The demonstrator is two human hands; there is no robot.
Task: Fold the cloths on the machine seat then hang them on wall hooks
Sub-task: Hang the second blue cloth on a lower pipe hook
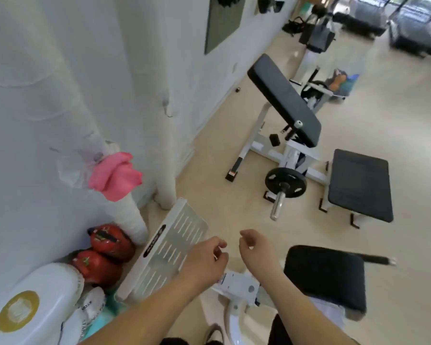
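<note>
A pink cloth (115,176) hangs bunched on a hook on the white wall (47,83) at the left. Further along the wall a bare hook (166,105) sticks out. My left hand (207,257) and my right hand (254,247) hover side by side low in the middle, fingers loosely curled, nothing in either. Just right of my right forearm is a black padded machine seat (326,275) with no cloth on its visible top; a pale cloth-like patch (330,310) shows under its near edge, too blurred to tell what it is.
A white perforated footplate (169,247) leans below the pink cloth. Red boxing gloves (105,252) and white bags lie in the corner at lower left. A white-framed bench machine with a black pad (284,100), a weight plate (285,183) and a black seat (360,185) stands ahead on the beige floor.
</note>
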